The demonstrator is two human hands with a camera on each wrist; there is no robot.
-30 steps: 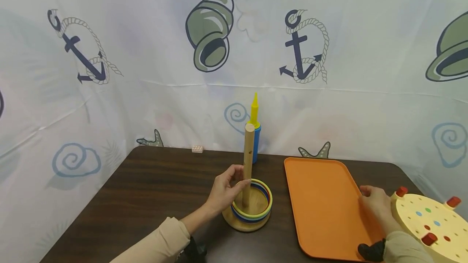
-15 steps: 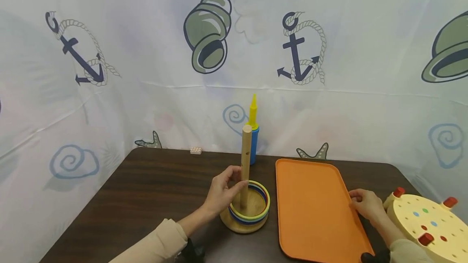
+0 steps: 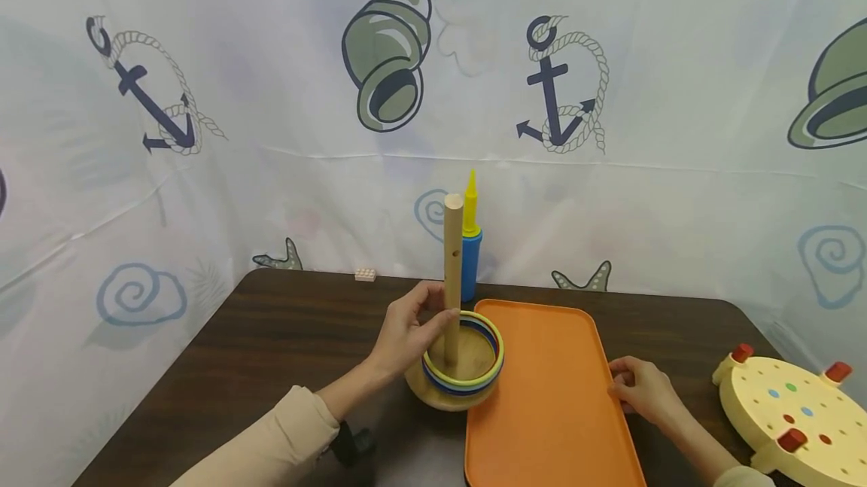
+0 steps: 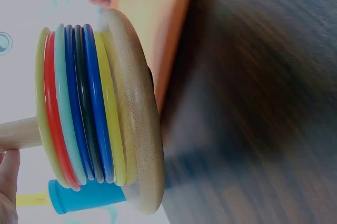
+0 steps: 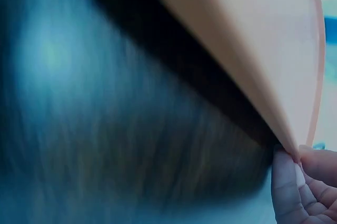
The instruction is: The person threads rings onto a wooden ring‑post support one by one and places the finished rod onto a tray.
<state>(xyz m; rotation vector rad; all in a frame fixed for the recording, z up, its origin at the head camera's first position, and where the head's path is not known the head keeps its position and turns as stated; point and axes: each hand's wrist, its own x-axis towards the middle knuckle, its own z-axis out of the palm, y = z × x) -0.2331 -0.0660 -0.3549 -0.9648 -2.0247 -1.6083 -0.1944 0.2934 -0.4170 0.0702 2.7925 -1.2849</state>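
Observation:
My left hand [image 3: 411,329] grips the upright wooden post [image 3: 453,261] of a ring stacker, thumb and fingers round it. Several coloured rings [image 4: 79,108] are stacked on its round wooden base [image 4: 139,113]. The left wrist view shows this base raised off the table, its shadow below. In the head view the stacker overlaps the left edge of an orange tray [image 3: 549,397]. My right hand [image 3: 643,389] pinches the tray's right rim between thumb and fingers; the right wrist view shows the fingertips [image 5: 287,176] at the rim, with a dark gap under the tray.
A blue and yellow hand pump [image 3: 470,261] stands behind the post. A small pale pink brick [image 3: 365,275] lies at the table's back edge. A round cream board with red pegs [image 3: 792,415] sits at the right. A patterned curtain [image 3: 305,193] hangs behind the dark table [image 3: 223,366].
The right hand has brought the tray leftward, away from the peg board, up to the stacker. The left hand has raised the stacker slightly, keeping its grip on the post.

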